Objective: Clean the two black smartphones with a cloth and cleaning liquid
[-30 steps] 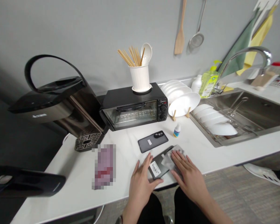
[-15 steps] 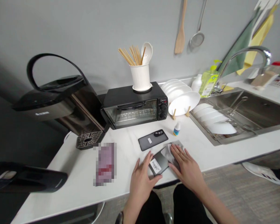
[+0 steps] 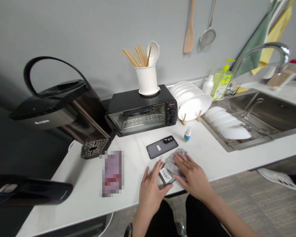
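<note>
A dark flat phone with a white barcode label lies on the counter at its front edge. My left hand steadies its left end, thumb and fingers at opposite edges. My right hand presses a thin grey cloth onto the phone's right part, which the cloth and fingers hide. Just beyond, a grey phone-shaped piece with a camera block shows its back. To the right of that stands a small white dropper bottle with a blue and yellow label.
Behind are a black toaster oven bearing a chopstick holder, and white plates in a rack. A sink with bowls lies right. Left are a black drink machine, a blurred purple packet and a black device.
My right hand and the cloth have slid left along the phone, covering more of it near the label. My left hand holds its place on the phone.
</note>
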### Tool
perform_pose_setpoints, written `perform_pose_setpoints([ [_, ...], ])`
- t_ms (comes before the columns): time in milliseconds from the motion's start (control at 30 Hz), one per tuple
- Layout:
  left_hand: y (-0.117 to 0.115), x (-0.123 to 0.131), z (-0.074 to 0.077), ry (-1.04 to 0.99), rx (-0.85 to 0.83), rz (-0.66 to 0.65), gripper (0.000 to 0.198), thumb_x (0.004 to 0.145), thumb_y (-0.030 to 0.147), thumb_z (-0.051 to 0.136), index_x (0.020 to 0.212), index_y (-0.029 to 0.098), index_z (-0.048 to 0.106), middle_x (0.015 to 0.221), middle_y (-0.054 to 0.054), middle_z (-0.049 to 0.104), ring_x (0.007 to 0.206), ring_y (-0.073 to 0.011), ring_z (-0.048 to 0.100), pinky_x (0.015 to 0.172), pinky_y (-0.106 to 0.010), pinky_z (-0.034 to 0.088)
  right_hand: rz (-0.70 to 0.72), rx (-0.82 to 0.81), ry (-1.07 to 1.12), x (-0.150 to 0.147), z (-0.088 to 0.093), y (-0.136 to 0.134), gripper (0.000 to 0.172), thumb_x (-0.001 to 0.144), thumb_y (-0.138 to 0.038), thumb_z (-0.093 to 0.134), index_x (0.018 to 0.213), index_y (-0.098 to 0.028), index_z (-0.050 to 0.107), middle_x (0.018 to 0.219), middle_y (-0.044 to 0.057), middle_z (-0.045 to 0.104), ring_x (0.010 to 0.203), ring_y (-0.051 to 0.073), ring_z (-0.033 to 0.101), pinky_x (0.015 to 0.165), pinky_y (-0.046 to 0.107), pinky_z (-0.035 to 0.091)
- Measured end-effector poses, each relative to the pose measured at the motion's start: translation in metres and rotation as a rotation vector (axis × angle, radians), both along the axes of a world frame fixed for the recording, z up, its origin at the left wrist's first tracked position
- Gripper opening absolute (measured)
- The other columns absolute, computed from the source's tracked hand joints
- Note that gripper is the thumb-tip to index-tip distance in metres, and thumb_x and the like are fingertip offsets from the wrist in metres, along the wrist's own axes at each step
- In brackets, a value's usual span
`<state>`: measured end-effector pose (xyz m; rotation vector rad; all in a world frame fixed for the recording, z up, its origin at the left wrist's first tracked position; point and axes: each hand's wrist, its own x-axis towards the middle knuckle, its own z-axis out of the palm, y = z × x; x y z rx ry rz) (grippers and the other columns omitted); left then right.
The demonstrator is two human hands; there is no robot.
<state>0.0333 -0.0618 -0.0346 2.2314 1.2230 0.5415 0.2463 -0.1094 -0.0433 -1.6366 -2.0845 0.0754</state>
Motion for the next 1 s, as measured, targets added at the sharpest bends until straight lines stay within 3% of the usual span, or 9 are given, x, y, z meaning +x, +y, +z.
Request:
perform_pose_setpoints([
  [167,0.000,-0.004,-0.001,0.019,-0.003,-0.030,0.103,0.082,0.008,0.073,0.164,0.034,0.016,0.161,-0.007,0.050,0.145,-0.0250,0.053,0.132,-0.058,0.022,0.218,-0.065,0.024,-0.043,0.007,-0.019,0.074,0.103,-0.060,0.054,0.158,-0.011,0.043,0.160,0.014,0.048,0.148,0.029,0.046,0.124,0.048,0.039],
  [267,-0.001,-0.002,-0.001,0.020,0.012,-0.015,0.100,0.082,0.010,0.075,0.161,0.036,0.019,0.161,-0.006,0.050,0.147,-0.0253,0.050,0.131,-0.060,0.023,0.131,-0.056,-0.027,-0.009,-0.003,-0.033,0.063,0.108,-0.048,0.050,0.162,-0.020,0.036,0.162,0.008,0.046,0.149,0.025,0.046,0.123,0.049,0.041],
  [400,-0.002,0.001,0.001,0.019,0.020,-0.004,0.094,0.086,0.016,0.076,0.160,0.036,0.021,0.159,-0.005,0.053,0.148,-0.0253,0.050,0.130,-0.061,0.024,-0.138,0.046,-0.049,0.025,-0.012,-0.013,0.062,0.107,-0.044,0.050,0.161,-0.016,0.039,0.161,0.013,0.047,0.150,0.032,0.044,0.120,0.057,0.043],
  [500,-0.002,0.000,0.000,0.028,0.030,-0.016,0.093,0.088,0.015,0.072,0.161,0.034,0.018,0.162,-0.006,0.050,0.149,-0.0242,0.049,0.131,-0.060,0.022,-0.035,0.033,-0.019,-0.007,-0.003,0.001,0.065,0.105,-0.049,0.054,0.157,-0.012,0.044,0.158,0.015,0.050,0.149,0.033,0.045,0.121,0.057,0.042],
  [633,-0.002,-0.002,-0.001,0.036,0.028,-0.039,0.095,0.084,0.008,0.068,0.162,0.032,0.018,0.163,-0.008,0.047,0.148,-0.0242,0.050,0.132,-0.058,0.021,0.204,-0.039,0.017,-0.044,0.007,-0.020,0.073,0.103,-0.056,0.056,0.161,-0.014,0.039,0.160,0.012,0.048,0.149,0.028,0.046,0.124,0.049,0.040],
  [733,-0.003,0.000,0.000,0.029,0.019,-0.007,0.095,0.083,0.010,0.071,0.160,0.034,0.021,0.161,-0.007,0.050,0.149,-0.0250,0.049,0.131,-0.060,0.022,0.101,-0.031,-0.018,-0.016,-0.003,-0.036,0.063,0.107,-0.046,0.052,0.162,-0.020,0.036,0.160,0.008,0.048,0.149,0.026,0.047,0.122,0.050,0.042],
  [833,-0.003,0.002,0.003,0.020,0.016,0.007,0.093,0.084,0.015,0.074,0.159,0.036,0.023,0.158,-0.005,0.054,0.148,-0.0251,0.050,0.131,-0.061,0.022,-0.121,0.049,-0.044,0.017,-0.013,-0.024,0.060,0.107,-0.041,0.051,0.161,-0.019,0.039,0.159,0.011,0.049,0.149,0.030,0.045,0.119,0.056,0.045],
  [900,-0.002,0.002,0.004,0.023,0.013,0.011,0.093,0.084,0.015,0.074,0.159,0.036,0.023,0.158,-0.005,0.055,0.147,-0.0246,0.051,0.131,-0.060,0.023,-0.158,0.074,-0.041,0.012,-0.014,-0.009,0.061,0.106,-0.043,0.052,0.159,-0.015,0.043,0.158,0.014,0.050,0.149,0.033,0.045,0.119,0.058,0.045],
  [1000,-0.002,-0.001,0.002,0.025,0.023,-0.011,0.093,0.085,0.011,0.069,0.161,0.033,0.020,0.160,-0.007,0.052,0.146,-0.0240,0.052,0.131,-0.059,0.023,-0.017,0.046,-0.014,-0.027,-0.005,-0.001,0.065,0.104,-0.046,0.056,0.157,-0.010,0.045,0.159,0.016,0.049,0.149,0.032,0.045,0.121,0.057,0.042],
])
